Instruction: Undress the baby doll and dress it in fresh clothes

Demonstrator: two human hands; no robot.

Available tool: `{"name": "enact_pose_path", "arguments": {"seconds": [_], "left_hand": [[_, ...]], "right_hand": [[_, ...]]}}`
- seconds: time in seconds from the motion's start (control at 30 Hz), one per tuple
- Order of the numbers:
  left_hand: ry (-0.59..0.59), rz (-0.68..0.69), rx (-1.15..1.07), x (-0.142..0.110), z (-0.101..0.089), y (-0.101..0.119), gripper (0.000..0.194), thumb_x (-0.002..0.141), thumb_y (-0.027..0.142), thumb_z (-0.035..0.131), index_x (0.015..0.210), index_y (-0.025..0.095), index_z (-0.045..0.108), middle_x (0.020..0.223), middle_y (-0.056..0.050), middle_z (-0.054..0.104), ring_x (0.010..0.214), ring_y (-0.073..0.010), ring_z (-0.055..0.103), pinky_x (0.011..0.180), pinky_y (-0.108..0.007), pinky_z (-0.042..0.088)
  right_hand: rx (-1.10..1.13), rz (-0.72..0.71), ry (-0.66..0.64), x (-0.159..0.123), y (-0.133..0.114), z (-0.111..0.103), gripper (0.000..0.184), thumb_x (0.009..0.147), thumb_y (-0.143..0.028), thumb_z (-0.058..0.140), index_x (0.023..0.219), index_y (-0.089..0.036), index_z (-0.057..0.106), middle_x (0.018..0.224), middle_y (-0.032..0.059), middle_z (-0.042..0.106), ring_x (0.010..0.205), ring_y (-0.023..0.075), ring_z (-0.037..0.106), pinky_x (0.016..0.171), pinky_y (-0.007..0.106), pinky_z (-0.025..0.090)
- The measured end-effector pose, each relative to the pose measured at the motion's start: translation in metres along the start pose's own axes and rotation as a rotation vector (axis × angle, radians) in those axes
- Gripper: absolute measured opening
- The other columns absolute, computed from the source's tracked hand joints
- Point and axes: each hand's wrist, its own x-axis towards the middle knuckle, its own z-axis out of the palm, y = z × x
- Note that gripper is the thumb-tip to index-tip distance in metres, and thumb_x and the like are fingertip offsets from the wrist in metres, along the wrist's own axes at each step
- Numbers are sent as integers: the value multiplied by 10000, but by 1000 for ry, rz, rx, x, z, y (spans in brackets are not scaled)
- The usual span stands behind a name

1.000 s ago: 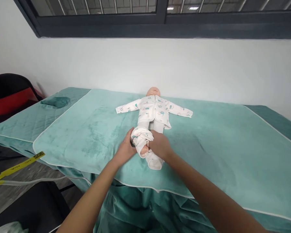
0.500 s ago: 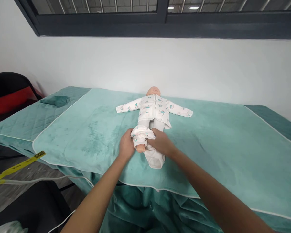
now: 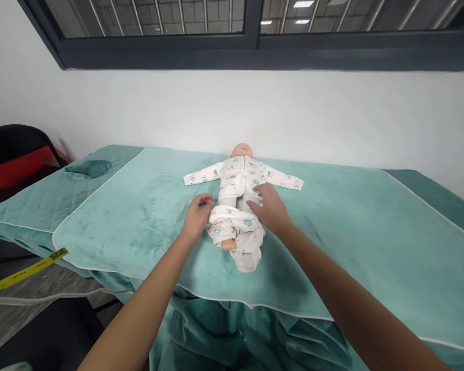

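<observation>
A baby doll (image 3: 242,150) lies on its back, head toward the wall, arms spread. It wears a white printed jacket (image 3: 232,176). White printed baby pants (image 3: 235,220) are bunched around its lower legs, and one bare foot pokes out of a leg opening. The other leg opening lies flat, with no foot showing in it. Beside the left edge of the pants is my left hand (image 3: 197,215), fingers curved and apart, holding nothing. My right hand (image 3: 274,210) hovers with spread fingers by the doll's thigh and the jacket hem.
Light green velvet mat (image 3: 348,232) covers the massage bed, which has a face hole (image 3: 88,168) at the left. A black chair (image 3: 19,149) with red stands at the far left. A cable with a yellow tag (image 3: 31,269) hangs at the lower left. A wall stands behind.
Both hands have let go of the bunched pant leg and moved apart and upward. The pants now spread wider across both lower legs. The view has tilted up slightly.
</observation>
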Motion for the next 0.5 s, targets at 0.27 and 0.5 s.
{"name": "enact_pose_path", "arguments": {"seconds": [0.27, 0.5], "left_hand": [[-202, 322, 923, 30, 66, 41, 298, 763, 195, 660, 1052, 158, 597, 1250, -186, 537, 1189, -363, 475, 923, -482, 412], [205, 53, 303, 55, 21, 8, 176, 885, 293, 452, 739, 202, 488, 737, -15, 553, 757, -188, 556, 743, -332, 450]], "right_hand": [[-53, 138, -26, 42, -11, 10, 64, 856, -250, 550, 887, -196, 564, 1016, 118, 637, 1005, 272, 572, 857, 368, 432], [199, 485, 243, 20, 69, -32, 247, 899, -412, 350, 889, -204, 481, 827, 64, 633, 703, 182, 627, 608, 294, 485]]}}
